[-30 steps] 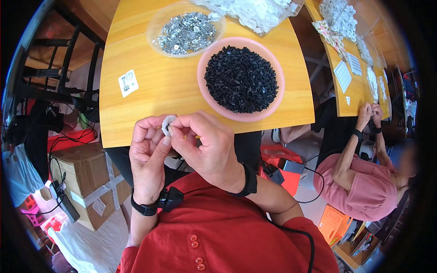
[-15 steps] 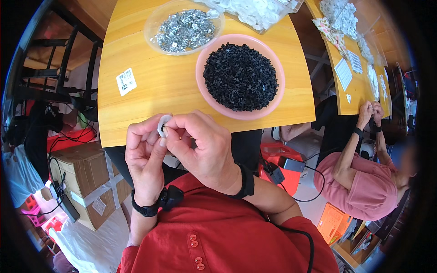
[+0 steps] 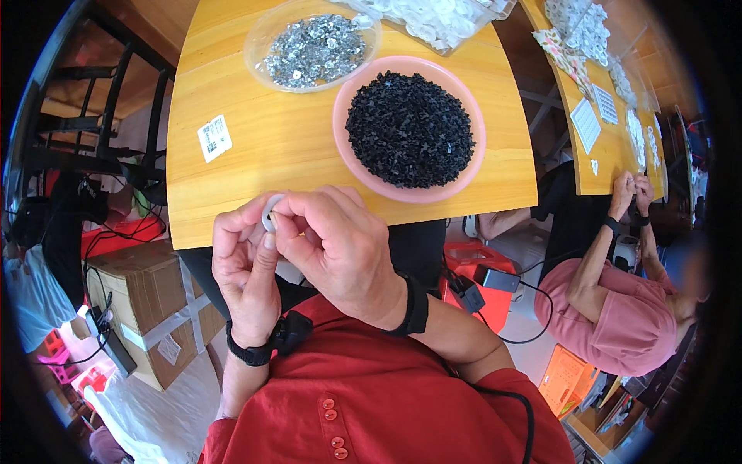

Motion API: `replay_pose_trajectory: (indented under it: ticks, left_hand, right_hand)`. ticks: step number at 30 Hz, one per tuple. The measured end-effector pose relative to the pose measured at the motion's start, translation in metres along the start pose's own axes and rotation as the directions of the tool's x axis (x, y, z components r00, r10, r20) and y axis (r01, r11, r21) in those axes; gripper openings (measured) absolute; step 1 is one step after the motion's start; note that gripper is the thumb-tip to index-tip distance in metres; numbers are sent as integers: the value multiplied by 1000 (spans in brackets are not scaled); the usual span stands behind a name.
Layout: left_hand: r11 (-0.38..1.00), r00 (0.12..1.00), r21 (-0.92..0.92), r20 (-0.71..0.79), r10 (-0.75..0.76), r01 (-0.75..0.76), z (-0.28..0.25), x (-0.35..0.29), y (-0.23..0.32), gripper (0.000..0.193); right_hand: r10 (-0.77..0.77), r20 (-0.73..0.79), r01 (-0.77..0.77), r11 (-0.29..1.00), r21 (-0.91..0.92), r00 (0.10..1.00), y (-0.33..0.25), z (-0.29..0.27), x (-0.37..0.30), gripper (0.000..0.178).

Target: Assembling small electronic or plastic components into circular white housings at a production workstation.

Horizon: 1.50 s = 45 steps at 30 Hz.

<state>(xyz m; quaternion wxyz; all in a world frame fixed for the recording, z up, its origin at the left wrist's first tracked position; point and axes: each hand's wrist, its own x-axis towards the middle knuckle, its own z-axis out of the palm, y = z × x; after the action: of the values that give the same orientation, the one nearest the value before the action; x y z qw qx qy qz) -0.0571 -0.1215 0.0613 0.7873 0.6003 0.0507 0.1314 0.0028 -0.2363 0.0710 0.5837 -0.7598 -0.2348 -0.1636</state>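
Just off the table's near edge, both my hands meet around a small white plastic ring (image 3: 268, 206) with a dark spot at its middle. My left hand (image 3: 246, 271) grips it between thumb and fingers from the left. Closed in a pinch, my right hand (image 3: 340, 251) has its thumb and index fingertips against the ring's right side; any tiny part between them is hidden. Beyond my hands, a pink bowl (image 3: 340, 143) holds a heap of small black parts (image 3: 410, 127). Behind it to the left, a clear round tub (image 3: 253, 58) contains small silvery metal pieces (image 3: 317, 50).
A clear box of white plastic parts (image 3: 440, 23) stands at the table's far edge. A white label (image 3: 215, 138) lies on the left. At another table on the right, a person in pink (image 3: 618, 313) works with both hands. A cardboard box (image 3: 143, 301) sits at lower left.
The ring and my fingers have shifted very slightly left, and the ring has turned a little between the fingertips. The bowl and tub stay where they were.
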Motion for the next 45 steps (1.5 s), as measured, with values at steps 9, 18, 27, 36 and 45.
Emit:
replay_pose_trajectory:
  ticks: [9,18,27,36,45]
  left_hand:
    - [993,997,98,-33,68,-64,11,0,-3,29]
    - [997,996,3,-29,-83,83,9,1,4,28]
    - [1000,999,4,-33,-22,22,10,8,5,26]
    - [999,1000,54,-4,-10,10,5,6,2,26]
    - [997,1000,80,8,19,-20,2,5,-4,26]
  right_hand:
    - [189,69,-195,977,83,979,-3,0,-5,15]
    - [222,138,-242,958,156,965,-2,-13,4,18]
    - [173,207,-213,958,190,963,1,-17,6,24]
    - [172,160,-194,971,141,972,4,-12,5,21]
    - [218,126,-238,956,174,968,4,-11,6,17]
